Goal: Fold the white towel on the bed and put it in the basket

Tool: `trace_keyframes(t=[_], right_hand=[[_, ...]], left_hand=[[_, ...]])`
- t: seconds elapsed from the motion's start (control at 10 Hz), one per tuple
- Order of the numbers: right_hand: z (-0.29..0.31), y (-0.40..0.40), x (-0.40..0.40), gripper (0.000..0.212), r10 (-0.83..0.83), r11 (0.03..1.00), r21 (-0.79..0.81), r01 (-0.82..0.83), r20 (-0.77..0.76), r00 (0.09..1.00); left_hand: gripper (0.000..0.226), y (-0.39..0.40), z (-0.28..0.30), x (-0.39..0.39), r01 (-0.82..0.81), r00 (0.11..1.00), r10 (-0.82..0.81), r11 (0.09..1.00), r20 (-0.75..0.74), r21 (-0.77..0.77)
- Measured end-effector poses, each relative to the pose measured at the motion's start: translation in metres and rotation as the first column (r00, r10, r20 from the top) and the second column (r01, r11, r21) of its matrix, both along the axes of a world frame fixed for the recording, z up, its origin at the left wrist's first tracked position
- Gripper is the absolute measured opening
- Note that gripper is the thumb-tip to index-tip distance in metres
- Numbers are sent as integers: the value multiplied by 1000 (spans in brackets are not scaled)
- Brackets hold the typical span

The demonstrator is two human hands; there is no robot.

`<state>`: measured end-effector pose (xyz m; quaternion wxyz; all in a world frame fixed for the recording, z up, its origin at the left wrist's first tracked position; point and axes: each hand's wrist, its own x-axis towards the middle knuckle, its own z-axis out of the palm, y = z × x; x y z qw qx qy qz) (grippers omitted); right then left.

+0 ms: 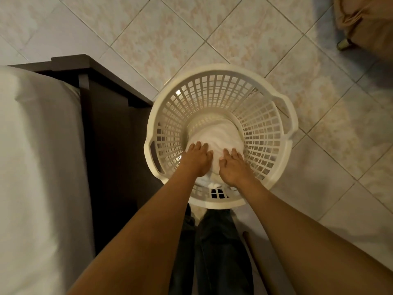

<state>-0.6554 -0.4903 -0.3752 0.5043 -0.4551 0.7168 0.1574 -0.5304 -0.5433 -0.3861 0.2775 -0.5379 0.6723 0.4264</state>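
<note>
A round cream plastic basket (265,116) with lattice walls stands on the tiled floor in the middle of the head view. The folded white towel (219,137) lies inside it, down at the bottom. Both my arms reach into the basket. My left hand (196,157) lies on the towel's left side with its fingers curled over the cloth. My right hand (232,167) presses on the towel's right side, fingers spread flat over it. The near part of the towel is hidden between my wrists.
The bed (32,167) with a pale sheet runs along the left, its dark wooden frame (110,128) touching the basket's left side. Marbled floor tiles (212,28) spread beyond. A brown furniture piece (365,20) sits top right. My legs in dark jeans (212,252) stand below the basket.
</note>
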Motion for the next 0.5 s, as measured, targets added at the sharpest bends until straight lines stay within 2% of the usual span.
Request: trace_keyframes(t=[0.2, 0.4, 0.5], right_hand=[[13, -8, -7, 54, 25, 1000, 1, -25, -7, 1000], [58, -7, -16, 53, 19, 1000, -1, -19, -40, 999], [86, -7, -17, 53, -2, 999, -39, 0, -47, 999]], left_hand=[[52, -9, 19, -2, 60, 998, -60, 998, 11, 15], [45, -16, 80, 10, 194, 978, -190, 981, 90, -32], [41, -21, 111, 15, 196, 976, -190, 979, 103, -49]])
